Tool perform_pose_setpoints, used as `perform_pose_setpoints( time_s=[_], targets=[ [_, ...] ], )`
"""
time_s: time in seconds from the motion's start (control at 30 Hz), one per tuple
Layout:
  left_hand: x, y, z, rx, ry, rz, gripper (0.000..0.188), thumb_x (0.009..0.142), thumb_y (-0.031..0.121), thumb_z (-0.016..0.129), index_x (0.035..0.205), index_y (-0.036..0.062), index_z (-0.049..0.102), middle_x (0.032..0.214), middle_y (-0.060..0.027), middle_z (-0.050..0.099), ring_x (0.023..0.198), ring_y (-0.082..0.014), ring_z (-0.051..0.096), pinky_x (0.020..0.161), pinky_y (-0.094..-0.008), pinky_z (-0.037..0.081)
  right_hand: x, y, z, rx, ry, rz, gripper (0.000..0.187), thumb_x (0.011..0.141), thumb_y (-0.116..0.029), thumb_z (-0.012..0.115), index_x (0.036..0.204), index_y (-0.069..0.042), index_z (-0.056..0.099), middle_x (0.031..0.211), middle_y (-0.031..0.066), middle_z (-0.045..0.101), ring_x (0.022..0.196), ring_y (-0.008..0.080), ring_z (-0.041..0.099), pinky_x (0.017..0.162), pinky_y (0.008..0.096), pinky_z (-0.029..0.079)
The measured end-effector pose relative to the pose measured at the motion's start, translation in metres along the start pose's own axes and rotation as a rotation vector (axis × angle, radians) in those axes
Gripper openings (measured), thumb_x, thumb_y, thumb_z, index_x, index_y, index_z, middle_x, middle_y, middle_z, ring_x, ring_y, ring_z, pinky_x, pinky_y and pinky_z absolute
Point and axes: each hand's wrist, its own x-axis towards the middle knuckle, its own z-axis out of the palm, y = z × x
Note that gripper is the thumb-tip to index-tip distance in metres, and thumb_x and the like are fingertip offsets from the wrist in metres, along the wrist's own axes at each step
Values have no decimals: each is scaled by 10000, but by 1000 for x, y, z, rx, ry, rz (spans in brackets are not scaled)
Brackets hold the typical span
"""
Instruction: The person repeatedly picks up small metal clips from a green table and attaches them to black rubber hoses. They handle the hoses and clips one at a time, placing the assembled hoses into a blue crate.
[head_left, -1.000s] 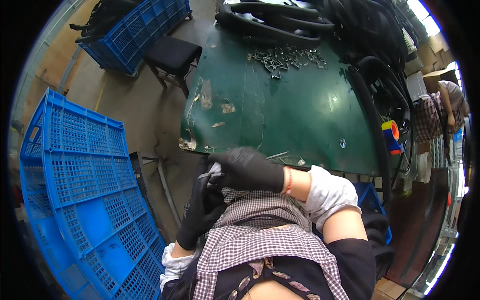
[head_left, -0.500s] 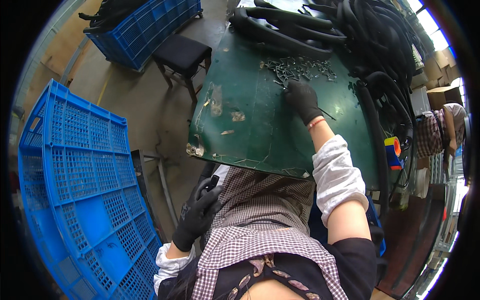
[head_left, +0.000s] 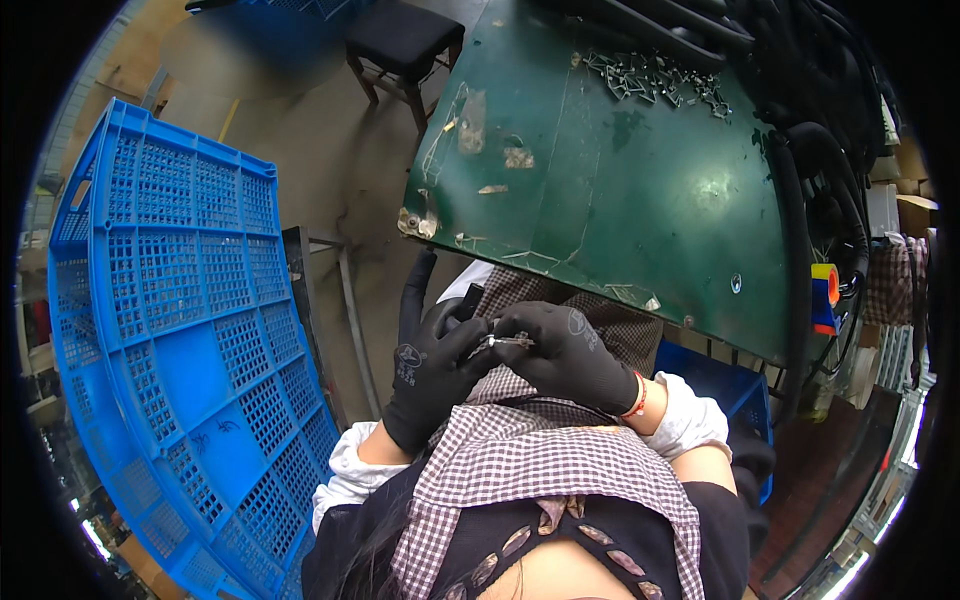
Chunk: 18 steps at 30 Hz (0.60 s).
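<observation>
My black-gloved left hand [head_left: 435, 375] is closed in front of my lap, around a short black piece like a tube end [head_left: 466, 302]. A dark tube-like length [head_left: 415, 295] rises beside that hand; I cannot tell if it is the same piece. My right hand [head_left: 560, 355], also gloved, meets the left with its fingers pinched on a small metal clip [head_left: 505, 341]. Fingers partly hide the clip, and its exact kind is unclear. Similar small metal clips [head_left: 650, 85] lie in a loose pile on the green table [head_left: 560, 200].
Black hoses [head_left: 800, 80] are heaped along the table's far right. A large blue crate [head_left: 190, 300] stands at my left, a black stool [head_left: 400, 40] beyond it. Another blue crate [head_left: 710, 380] sits under the table, near rolls of coloured tape [head_left: 825, 300].
My right hand has come back from the clip pile to my lap, bringing a metal clip against my left hand. The left hand has risen slightly, and the view has shifted.
</observation>
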Motion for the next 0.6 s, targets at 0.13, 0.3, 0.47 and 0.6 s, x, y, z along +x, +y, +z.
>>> perform_pose_setpoints(
  time_s=[0.13, 0.3, 0.47, 0.6],
  targets=[
    [-6, 7, 7, 116, 84, 65, 278, 741, 215, 770, 970, 77, 695, 1142, -226, 596, 1144, -356, 557, 773, -388, 508, -6, 1, 6, -95, 9, 19, 198, 785, -75, 685, 958, -10, 614, 865, 156, 642, 732, 298, 643, 617, 349, 495],
    [-10, 10, 7, 135, 80, 100, 267, 742, 194, 746, 979, 81, 696, 1099, -221, 609, 1159, -379, 528, 731, -409, 501, -5, -4, 6, 8, 38, -6, 284, 779, -232, 751, 869, -7, 602, 795, 154, 609, 698, 309, 622, 596, 384, 478],
    [-18, 5, 7, 174, 93, 200, 320, 752, 80, 715, 1050, 20, 615, 1241, -247, 546, 964, -357, 642, 758, -379, 531, -9, -1, 10, -118, 95, 103, 396, 726, -257, 820, 928, 10, 608, 788, 137, 620, 658, 208, 612, 571, 319, 479],
    [-24, 5, 7, 210, 77, 176, 314, 751, 92, 727, 1042, 38, 621, 1178, -216, 591, 956, -347, 649, 741, -369, 540, -9, 1, 8, -77, 24, 218, 407, 737, -281, 819, 932, 14, 617, 740, 130, 621, 621, 181, 593, 571, 310, 474]
  ],
)
